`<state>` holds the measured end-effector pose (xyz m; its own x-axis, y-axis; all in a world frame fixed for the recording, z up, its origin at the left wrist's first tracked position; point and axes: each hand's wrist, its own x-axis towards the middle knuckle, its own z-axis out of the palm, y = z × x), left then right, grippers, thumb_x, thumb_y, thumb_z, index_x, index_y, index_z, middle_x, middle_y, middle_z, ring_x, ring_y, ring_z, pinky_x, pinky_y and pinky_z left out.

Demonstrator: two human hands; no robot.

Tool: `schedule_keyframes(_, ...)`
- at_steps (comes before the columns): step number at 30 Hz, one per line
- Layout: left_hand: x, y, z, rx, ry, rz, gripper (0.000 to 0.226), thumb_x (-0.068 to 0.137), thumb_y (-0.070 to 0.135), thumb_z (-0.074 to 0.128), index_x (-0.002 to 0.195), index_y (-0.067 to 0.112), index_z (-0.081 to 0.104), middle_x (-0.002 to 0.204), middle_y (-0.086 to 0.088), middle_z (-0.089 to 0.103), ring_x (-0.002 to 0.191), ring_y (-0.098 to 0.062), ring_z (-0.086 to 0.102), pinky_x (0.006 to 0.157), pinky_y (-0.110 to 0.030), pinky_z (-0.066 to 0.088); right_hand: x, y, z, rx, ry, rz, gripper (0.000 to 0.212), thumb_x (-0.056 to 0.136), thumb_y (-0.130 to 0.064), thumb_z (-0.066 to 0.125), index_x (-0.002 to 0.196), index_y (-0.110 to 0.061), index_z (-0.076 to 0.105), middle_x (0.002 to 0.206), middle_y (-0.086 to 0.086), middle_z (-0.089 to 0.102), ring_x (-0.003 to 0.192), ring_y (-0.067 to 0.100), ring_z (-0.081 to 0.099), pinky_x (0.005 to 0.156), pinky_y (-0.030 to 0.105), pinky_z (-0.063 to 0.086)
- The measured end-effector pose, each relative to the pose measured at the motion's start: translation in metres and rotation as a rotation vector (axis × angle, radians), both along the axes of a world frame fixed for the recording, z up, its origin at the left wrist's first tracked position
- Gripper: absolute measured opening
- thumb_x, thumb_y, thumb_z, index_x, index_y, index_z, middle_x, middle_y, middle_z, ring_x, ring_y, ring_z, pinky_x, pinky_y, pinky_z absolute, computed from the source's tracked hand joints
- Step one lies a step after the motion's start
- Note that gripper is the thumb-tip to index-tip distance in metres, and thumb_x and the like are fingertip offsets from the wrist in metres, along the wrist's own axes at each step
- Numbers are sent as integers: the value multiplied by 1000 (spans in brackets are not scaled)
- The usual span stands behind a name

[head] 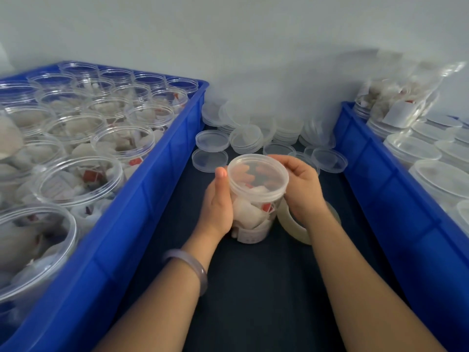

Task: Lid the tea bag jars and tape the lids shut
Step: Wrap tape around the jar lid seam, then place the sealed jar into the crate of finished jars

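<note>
A dark surface point(253, 288) runs down the middle, walled in by two blue crates. The left crate point(121, 224) is packed with open jars point(76, 179) of tea bags, none of them lidded. The right crate point(396, 207) carries capped jars point(411, 148), with a clear bag point(401, 97) of tea bags lying on top at its far end. Between the crates, at the back of the surface against the wall, loose lids point(210, 141) sit in stacks and singly.

The held jar point(253, 212) stands in the middle of the surface, between the crates, full of white tea bags with red tags. A tape roll point(291, 224) lies just beside it on the right, partly hidden under the right wrist.

The left grip point(218, 201) clasps the jar's side – fingers wrapped round the far wall, thumb upright at the rim. The right grip point(302, 184) grasps the translucent lid point(257, 174), fingers curled over its far and right edge; the lid sits on the jar's mouth, though how tightly it is seated cannot be told. A pale bracelet point(193, 268) circles the left wrist.
</note>
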<state>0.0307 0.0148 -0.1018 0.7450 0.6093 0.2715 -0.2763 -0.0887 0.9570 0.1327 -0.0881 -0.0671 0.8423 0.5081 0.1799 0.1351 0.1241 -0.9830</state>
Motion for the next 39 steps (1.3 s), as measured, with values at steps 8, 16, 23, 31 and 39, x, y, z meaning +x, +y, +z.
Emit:
schedule_keyframes(8,5,-1,32,-169,-138,43,38,83,52,44,98,26,68,100,1,72,98,-12,65,86,-29,51,-60,14,8,10,-15,-184,65,83,-67,41,120,-17,63,121,-5,66,111,3,58,92,21,47)
schedule_keyframes(16,5,-5,34,-61,-39,107,30,94,41,43,95,27,70,91,6,73,90,-14,68,76,-28,51,-57,19,8,86,-44,-283,21,98,-27,48,90,-23,67,79,-19,68,75,-8,61,62,5,42)
schedule_keyframes(23,2,-35,54,-4,-174,121,19,98,20,47,98,24,65,91,13,70,86,-2,65,71,-18,51,-65,-1,29,140,-137,-343,31,86,-33,54,109,-16,65,96,-11,67,88,-7,61,71,7,45)
schedule_keyframes(31,123,-109,186,-11,-304,-92,22,97,38,49,93,17,54,87,8,57,69,15,53,62,-2,39,39,-64,173,242,-225,-772,20,75,-30,42,69,-22,58,76,-3,61,90,26,63,83,44,50)
schedule_keyframes(39,214,-173,190,36,-110,-289,47,94,32,57,134,10,46,96,8,53,88,2,53,74,-6,36,139,-133,181,133,-108,-1090,22,91,-19,38,78,-18,55,80,0,59,91,26,57,78,32,41)
